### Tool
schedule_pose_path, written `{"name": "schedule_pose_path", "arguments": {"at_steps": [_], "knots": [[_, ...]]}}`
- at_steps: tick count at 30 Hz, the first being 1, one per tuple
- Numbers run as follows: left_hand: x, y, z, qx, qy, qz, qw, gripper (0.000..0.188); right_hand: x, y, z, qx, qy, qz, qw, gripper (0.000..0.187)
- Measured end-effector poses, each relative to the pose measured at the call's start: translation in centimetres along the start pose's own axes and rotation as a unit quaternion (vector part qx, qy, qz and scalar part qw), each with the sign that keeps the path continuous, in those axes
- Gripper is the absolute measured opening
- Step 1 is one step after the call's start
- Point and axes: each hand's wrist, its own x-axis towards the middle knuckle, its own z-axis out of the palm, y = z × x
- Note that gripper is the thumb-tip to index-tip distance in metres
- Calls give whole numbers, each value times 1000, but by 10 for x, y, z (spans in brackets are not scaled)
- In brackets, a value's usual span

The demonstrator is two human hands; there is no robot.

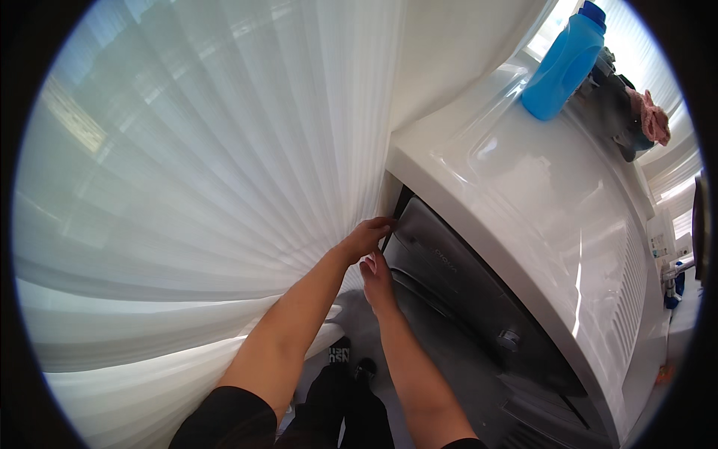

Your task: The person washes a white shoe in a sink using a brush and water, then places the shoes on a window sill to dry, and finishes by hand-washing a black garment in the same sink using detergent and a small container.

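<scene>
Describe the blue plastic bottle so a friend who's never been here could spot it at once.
Find the glossy white machine with a dark grey front on the right side of the view. On its top, toward the upper edge, stands the blue plastic bottle with a darker blue cap. Its smooth, bright body sets it apart from the crumpled dark-and-pink pile beside it.

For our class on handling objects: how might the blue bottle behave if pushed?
Pushed high, the blue bottle may tip, being tall and narrow; pushed low, it may slide, as the white top looks glossy. Its fill level doesn't show, so weight is uncertain.
</scene>
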Motion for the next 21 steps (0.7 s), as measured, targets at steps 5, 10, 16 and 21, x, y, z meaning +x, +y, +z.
{"name": "schedule_pose_path", "arguments": {"at_steps": [5,10,16,21], "knots": [[30,-47,-62,47,-63,88,993,51,39,54,12,-18,-9,27,999,55],[45,-41,-142,54,155,177,970,67,67,121,21,-2,46,27,999,56],[59,-109,-78,161,-41,155,974,44,150,164,26,-101,143,13,984,58],[58,-111,-108,96,34,82,991,64,219,180,-4,291,160,114,936,63]]}}
